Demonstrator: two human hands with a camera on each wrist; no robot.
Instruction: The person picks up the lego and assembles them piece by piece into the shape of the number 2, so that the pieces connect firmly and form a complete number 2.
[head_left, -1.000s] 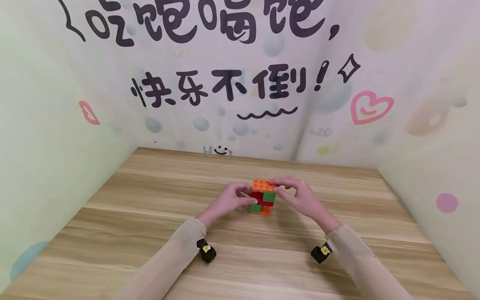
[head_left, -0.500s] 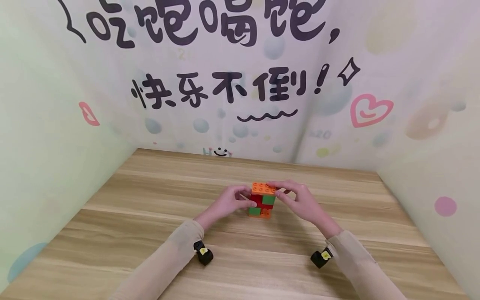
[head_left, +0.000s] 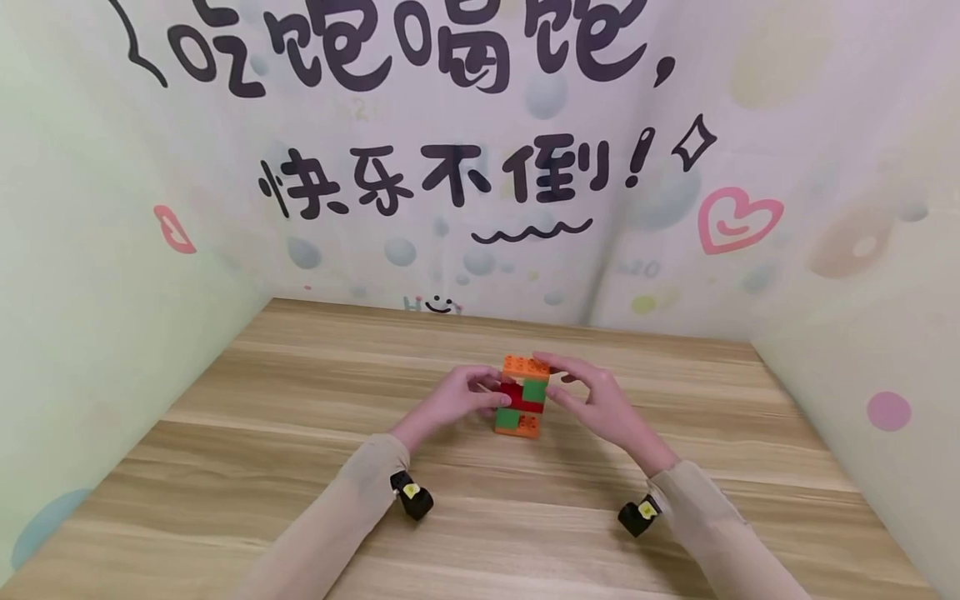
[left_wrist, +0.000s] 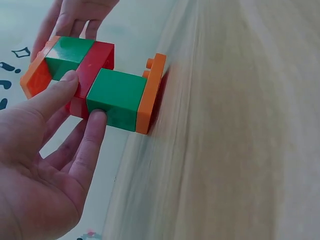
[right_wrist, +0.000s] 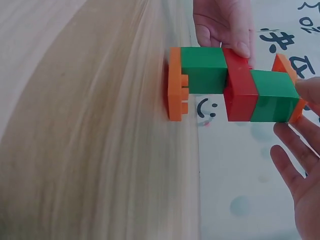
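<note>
A small stack of toy building bricks stands upright on the wooden table. Its base is a flat studded orange brick (head_left: 528, 427); above come a green brick (left_wrist: 116, 97), a red brick (right_wrist: 241, 85), a second green brick (right_wrist: 274, 95) and another flat orange brick (head_left: 525, 367) on top. The two green bricks sit at opposite ends, leaving stepped gaps. From the left, my left hand (head_left: 453, 400) pinches the red brick, thumb in front. My right hand (head_left: 603, 400) holds the upper right corner, index finger at the top orange brick and thumb near the upper green brick.
The wood-grain table (head_left: 300, 467) spreads around the stack. Behind it hangs a printed white backdrop (head_left: 360, 267) with dark lettering, and pale walls stand on both sides. Black wrist cameras (head_left: 412, 496) sit below both cuffs.
The upper bricks now sit slightly higher in the head view, and a gap shows under the top orange brick. Both hands keep nearly the same place; the right fingers have spread a little.
</note>
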